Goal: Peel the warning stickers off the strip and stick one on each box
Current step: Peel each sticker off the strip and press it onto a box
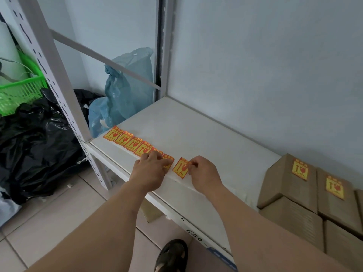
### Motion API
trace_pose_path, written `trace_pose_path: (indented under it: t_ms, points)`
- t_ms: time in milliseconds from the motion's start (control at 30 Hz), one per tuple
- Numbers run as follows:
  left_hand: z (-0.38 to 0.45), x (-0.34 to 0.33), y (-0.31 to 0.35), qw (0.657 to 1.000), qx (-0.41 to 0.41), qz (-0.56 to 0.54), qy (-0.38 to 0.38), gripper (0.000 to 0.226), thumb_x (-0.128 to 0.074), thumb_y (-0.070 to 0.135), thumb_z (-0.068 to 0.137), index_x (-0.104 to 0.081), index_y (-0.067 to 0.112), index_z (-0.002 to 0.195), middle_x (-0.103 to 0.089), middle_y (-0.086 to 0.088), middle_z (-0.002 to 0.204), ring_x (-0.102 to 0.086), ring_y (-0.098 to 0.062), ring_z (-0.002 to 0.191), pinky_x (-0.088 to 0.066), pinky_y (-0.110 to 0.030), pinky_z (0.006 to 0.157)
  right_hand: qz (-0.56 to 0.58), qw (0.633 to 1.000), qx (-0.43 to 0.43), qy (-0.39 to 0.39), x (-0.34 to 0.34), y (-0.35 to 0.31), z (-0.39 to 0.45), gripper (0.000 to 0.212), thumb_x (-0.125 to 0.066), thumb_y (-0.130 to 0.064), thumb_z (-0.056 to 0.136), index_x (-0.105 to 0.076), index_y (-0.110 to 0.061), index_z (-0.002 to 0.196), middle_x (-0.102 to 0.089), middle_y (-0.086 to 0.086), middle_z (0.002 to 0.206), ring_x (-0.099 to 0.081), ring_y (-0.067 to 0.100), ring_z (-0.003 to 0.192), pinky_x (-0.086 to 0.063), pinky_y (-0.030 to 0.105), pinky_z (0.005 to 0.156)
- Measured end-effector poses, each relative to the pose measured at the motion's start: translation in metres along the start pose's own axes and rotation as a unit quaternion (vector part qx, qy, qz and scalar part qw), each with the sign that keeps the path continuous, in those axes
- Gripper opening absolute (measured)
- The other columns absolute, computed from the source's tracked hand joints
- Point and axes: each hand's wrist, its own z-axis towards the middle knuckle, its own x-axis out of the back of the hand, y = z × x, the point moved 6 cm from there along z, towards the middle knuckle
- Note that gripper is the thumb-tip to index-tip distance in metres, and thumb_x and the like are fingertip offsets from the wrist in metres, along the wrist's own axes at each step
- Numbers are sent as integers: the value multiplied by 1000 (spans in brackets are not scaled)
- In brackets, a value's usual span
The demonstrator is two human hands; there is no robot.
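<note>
Left hand (150, 166) presses flat on strip (133, 143); right hand (200, 169) pinches sticker (180, 167) corner, between both hands. Peel low, slow; boxes (288, 185) sit rightward.

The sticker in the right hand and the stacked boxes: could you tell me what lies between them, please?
In the head view, only bare white shelf lies between the peeled sticker, pinched by the right hand, and the boxes.
</note>
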Motion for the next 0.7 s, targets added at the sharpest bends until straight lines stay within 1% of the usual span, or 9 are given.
trace_pose_path:
  t_ms: [133,200,267,400,500,533,567,633,700]
  points:
    - [-2,2,6,1000,9,-3,-10,43,-42,42,99,-37,42,142,-36,2,140,-29,-27,132,-26,-47,109,-27,999,-5,-19,18,9,-9,16,-49,-19,97,-64,-13,100,-66,7,106,-53,17,88,-38,26,75]
    - [-3,8,14,1000,6,1,-1,42,-41,41,99,-40,38,141,-41,0,140,-33,-26,131,-30,-46,108,-64,997,4,-34,29,13,-15,19,-48,-19,97,-64,-12,103,-65,7,107,-52,17,88,-38,26,74]
    - [-5,16,29,999,-16,32,20,40,-41,41,98,-45,34,137,-47,1,137,-37,-24,130,-34,-42,105,-95,995,8,-41,45,17,-23,19,-46,-18,97,-63,-12,104,-64,7,107,-53,18,87,-39,27,72]
    - [-15,37,86,993,-88,50,56,37,-42,42,97,-53,32,131,-52,4,134,-46,-21,123,-40,-38,97,-128,992,16,-13,93,25,-42,18,-45,-18,97,-61,-16,105,-63,4,107,-57,20,88,-44,29,68]
    - [-28,49,142,982,-160,55,86,35,-43,42,97,-56,32,128,-54,6,132,-50,-19,118,-40,-35,92,-149,989,24,10,135,35,-63,17,-44,-22,98,-59,-19,105,-62,0,105,-55,16,82,-40,26,58]
    - [-33,52,161,976,-184,57,97,34,-43,41,97,-57,32,127,-55,6,131,-51,-19,117,-39,-34,92,-156,987,22,20,149,40,-71,17,-43,-24,99,-59,-21,105,-62,-1,103,-56,15,81,-40,25,57]
    - [-38,54,179,971,-207,55,105,33,-44,41,97,-58,32,126,-56,6,131,-52,-19,117,-39,-34,91,-161,986,18,31,164,46,-79,16,-43,-25,99,-58,-23,105,-62,-3,102,-57,14,81,-42,26,59]
    - [-48,54,214,961,-246,50,111,33,-44,41,97,-58,31,125,-56,7,129,-52,-19,116,-38,-33,91,-159,986,6,50,191,62,-93,15,-44,-27,99,-57,-24,105,-62,-4,99,-58,14,85,-47,29,67]
    - [-57,51,247,952,-281,54,109,33,-43,41,97,-58,31,124,-56,7,128,-52,-19,116,-37,-33,92,-166,984,-2,68,217,80,-108,11,-46,-26,98,-57,-25,102,-60,-5,97,-58,16,89,-46,29,68]
